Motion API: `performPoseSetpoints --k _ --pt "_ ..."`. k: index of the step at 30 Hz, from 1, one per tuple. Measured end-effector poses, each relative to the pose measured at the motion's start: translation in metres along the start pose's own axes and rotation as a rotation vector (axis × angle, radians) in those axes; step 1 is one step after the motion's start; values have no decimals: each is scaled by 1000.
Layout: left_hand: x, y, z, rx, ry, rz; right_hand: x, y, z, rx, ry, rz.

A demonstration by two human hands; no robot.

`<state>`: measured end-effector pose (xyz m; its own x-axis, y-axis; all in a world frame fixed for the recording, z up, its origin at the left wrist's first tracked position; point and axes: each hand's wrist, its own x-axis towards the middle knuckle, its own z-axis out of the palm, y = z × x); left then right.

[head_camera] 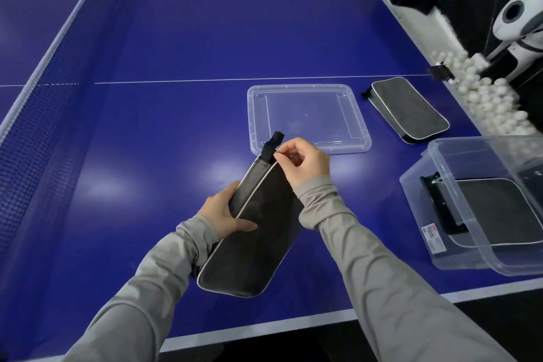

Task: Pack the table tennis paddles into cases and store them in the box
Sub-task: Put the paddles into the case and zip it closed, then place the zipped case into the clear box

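Paddle case (dark, with pale piping) was held tilted above the blue table. Left hand gripped its long edge; right hand pinched the zipper pull at the far end beside a black strap. At right, the clear box contained a second case. Farther off lay the lid and a third case.
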<state>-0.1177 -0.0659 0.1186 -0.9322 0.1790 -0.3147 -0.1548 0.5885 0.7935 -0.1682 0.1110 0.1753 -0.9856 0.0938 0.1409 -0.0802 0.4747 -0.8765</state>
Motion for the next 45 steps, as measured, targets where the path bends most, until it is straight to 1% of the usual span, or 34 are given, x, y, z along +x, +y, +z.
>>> performPoseSetpoints --k 2,4,7,10,12,15,17,19,22,24,29,32,35,39,41,44,45 --pt "0 -4 -4 -80 35 -31 3 1 -1 15 28 -21" --pt "-2 -9 -8 -261 108 -77 5 7 -6 62 91 15" --pt "-3 -18 -13 -592 288 -115 0 27 -17 85 158 125" --pt "-2 -25 -17 -880 454 -173 -15 48 -22 119 151 233" --pt "-1 -27 -20 -1049 528 -212 -27 57 -20 194 153 314" --pt "1 -22 -20 -1235 610 -229 -46 59 -9 409 143 524" --pt "3 -16 -16 -1359 646 -217 -55 51 2 612 75 707" --pt "3 -8 -11 -1451 654 -213 -60 41 13 834 17 830" --pt "3 3 0 -1520 599 -209 -61 28 24 1044 37 849" --pt "3 7 7 -1523 565 -203 -61 23 28 1071 74 792" --pt "2 19 18 -1491 445 -186 -62 28 19 907 268 698" --pt "3 26 25 -1455 314 -138 -62 36 1 885 323 626" --pt "4 25 31 -1400 202 -135 -60 42 -23 845 374 585" --pt "6 12 30 -1347 76 -122 -67 55 -58 780 379 568" --pt "10 4 20 -1361 29 -111 -73 62 -77 757 364 553" --pt "21 -10 -6 -1411 -36 -150 -80 69 -103 763 330 527" --pt "26 -10 -15 -1395 -65 -166 -82 71 -112 760 320 526"
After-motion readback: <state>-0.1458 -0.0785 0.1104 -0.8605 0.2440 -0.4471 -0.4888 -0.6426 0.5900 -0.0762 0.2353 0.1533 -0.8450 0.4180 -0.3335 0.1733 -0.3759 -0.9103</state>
